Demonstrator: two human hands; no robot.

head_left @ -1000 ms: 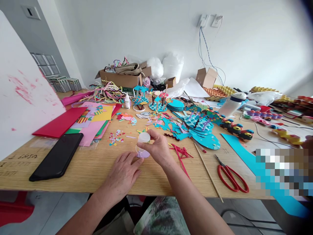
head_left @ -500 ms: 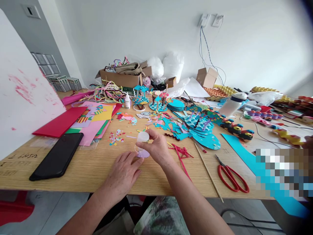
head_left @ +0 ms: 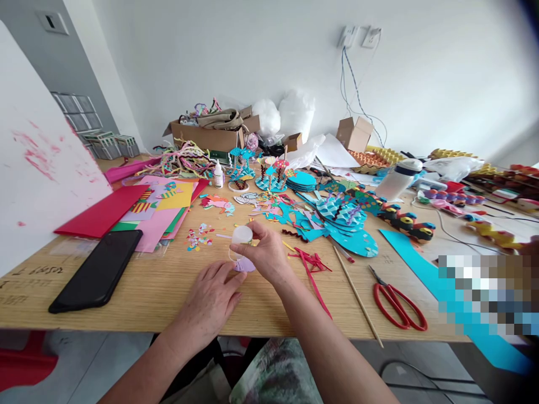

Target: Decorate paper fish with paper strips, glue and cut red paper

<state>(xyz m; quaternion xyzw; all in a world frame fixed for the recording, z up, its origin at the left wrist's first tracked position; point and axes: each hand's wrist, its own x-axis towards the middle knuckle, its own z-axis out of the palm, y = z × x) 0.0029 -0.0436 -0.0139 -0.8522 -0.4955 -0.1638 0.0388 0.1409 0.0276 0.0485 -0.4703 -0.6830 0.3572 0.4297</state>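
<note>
My right hand [head_left: 267, 252] grips a small translucent white container [head_left: 242, 234] between thumb and fingers, tilted just above the table. Under it lies a small purple paper piece [head_left: 245, 265]. Flat on the wooden table, my left hand [head_left: 214, 294] spreads its fingers, the fingertips touching the left edge of the purple paper. Small confetti-like paper bits [head_left: 197, 237] are scattered to the left of the container. Thin red paper strips [head_left: 311, 261] lie to the right of my right hand.
A black phone [head_left: 96, 272] and coloured paper sheets [head_left: 103, 210] lie left. On the right are a wooden stick [head_left: 357, 294], red-handled scissors [head_left: 400, 306] and a blue paper strip [head_left: 415, 266]. A glue bottle [head_left: 219, 175], blue paper crafts [head_left: 341, 216] and a cardboard box [head_left: 206, 137] stand behind.
My right hand has shifted slightly left and lifted the container a little off the purple paper. My left hand is nearly unmoved, and the view has shifted slightly.
</note>
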